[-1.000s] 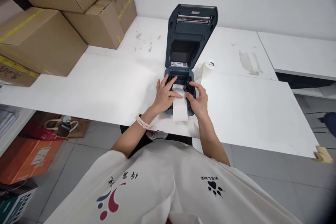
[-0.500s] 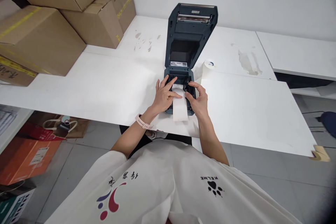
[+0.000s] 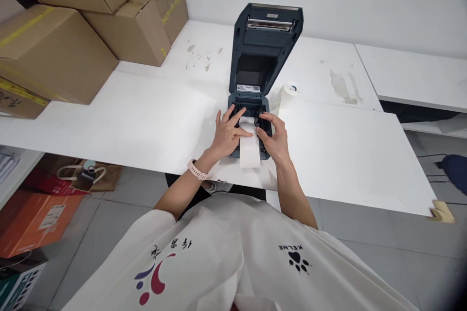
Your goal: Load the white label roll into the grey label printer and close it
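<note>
A dark label printer (image 3: 262,65) stands on the white table with its lid raised. White label paper (image 3: 250,151) lies in the printer's base, and its loose end hangs over the front edge. My left hand (image 3: 228,135) rests over the left side of the base, fingers spread, one fingertip on the paper. At the right side of the base, my right hand (image 3: 276,140) curls its thumb and index finger around a dark part beside the paper, seemingly a roll holder. The fingers partly hide the compartment.
A paper roll (image 3: 289,93) stands on the table (image 3: 339,155) just right of the printer. Cardboard boxes (image 3: 62,53) are stacked at the left. A tape roll (image 3: 442,212) sits at the table's right front corner. An orange box (image 3: 40,221) is below on the left.
My right hand has shifted very slightly left at the side of the paper. My left hand keeps its place, and the view has moved a little.
</note>
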A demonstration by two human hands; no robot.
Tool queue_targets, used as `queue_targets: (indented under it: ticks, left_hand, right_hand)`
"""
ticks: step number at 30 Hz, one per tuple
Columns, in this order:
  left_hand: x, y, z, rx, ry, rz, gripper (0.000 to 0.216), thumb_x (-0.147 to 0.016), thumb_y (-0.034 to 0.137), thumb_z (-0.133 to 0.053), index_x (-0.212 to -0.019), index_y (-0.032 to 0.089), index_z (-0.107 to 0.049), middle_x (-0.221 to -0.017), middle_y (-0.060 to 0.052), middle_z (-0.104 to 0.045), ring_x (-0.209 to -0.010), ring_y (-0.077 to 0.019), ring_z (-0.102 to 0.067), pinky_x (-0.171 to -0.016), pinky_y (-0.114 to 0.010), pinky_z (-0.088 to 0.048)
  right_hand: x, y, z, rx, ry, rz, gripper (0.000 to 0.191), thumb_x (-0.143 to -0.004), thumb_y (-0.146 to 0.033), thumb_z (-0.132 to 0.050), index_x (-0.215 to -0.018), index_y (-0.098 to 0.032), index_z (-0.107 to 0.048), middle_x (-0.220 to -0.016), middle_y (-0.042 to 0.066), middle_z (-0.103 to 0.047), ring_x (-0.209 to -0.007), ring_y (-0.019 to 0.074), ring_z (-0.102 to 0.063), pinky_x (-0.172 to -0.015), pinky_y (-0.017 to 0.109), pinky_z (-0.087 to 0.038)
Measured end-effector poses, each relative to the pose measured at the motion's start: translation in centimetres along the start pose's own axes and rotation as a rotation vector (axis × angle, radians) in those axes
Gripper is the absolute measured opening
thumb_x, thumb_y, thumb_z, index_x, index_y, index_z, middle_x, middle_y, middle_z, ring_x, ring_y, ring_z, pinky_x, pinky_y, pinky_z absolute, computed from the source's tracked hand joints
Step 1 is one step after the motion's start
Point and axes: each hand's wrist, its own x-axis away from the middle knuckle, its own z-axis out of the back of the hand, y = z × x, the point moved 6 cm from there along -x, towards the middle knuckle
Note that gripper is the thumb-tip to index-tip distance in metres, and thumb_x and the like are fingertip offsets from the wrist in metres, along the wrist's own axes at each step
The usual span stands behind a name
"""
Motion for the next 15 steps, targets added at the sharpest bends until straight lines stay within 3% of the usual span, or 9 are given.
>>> queue_targets:
  ticks: [6, 8, 11, 15]
  left_hand:
    - [1.6, 1.5, 0.7, -0.110, 0.093, -0.128, 0.044, -0.102, 0.012, -0.043, -0.104, 0.030, -0.083, -0.162, -0.001, -0.056, -0.164, -0.0298, -0.030, -0.133, -0.073, -0.010]
    - [2.6, 2.3, 0.6, -0.140, 0.104, -0.183, 0.041, -0.102, 0.013, -0.045, -0.100, 0.030, -0.083, -0.155, -0.002, -0.064, -0.161, -0.0303, -0.038, -0.132, -0.076, -0.010]
    - [4.2, 3.2, 0.1, -0.157, 0.112, -0.255, 0.039, -0.101, 0.013, -0.046, -0.108, 0.030, -0.080, -0.134, -0.003, -0.078, -0.144, -0.0276, -0.059, -0.133, -0.076, -0.011]
    - [5.7, 3.9, -0.1, -0.149, 0.157, -0.268, 0.045, -0.099, 0.008, -0.041, -0.112, 0.028, -0.079, -0.120, -0.001, -0.083, -0.126, -0.0243, -0.072, -0.133, -0.076, -0.018]
  right_hand:
    - [-0.1, 0.2, 0.0, -0.012, 0.006, -0.008, 0.037, -0.082, -0.026, -0.075, -0.119, -0.030, -0.073, -0.141, 0.006, -0.069, -0.138, 0.0305, -0.057, -0.122, 0.058, -0.038]
    - [-0.1, 0.3, 0.0, -0.010, 0.004, -0.004, 0.037, -0.083, -0.027, -0.075, -0.119, -0.031, -0.072, -0.141, 0.006, -0.069, -0.138, 0.0306, -0.057, -0.122, 0.059, -0.038]
    - [0.0, 0.4, -0.1, -0.008, 0.008, 0.006, 0.035, -0.084, -0.030, -0.074, -0.119, -0.031, -0.072, -0.141, 0.006, -0.069, -0.138, 0.0304, -0.057, -0.123, 0.059, -0.038]
    - [0.2, 0.3, 0.0, 0.016, 0.013, 0.019, 0.035, -0.085, -0.036, -0.075, -0.120, -0.029, -0.072, -0.139, 0.007, -0.070, -0.136, 0.0312, -0.058, -0.121, 0.060, -0.040]
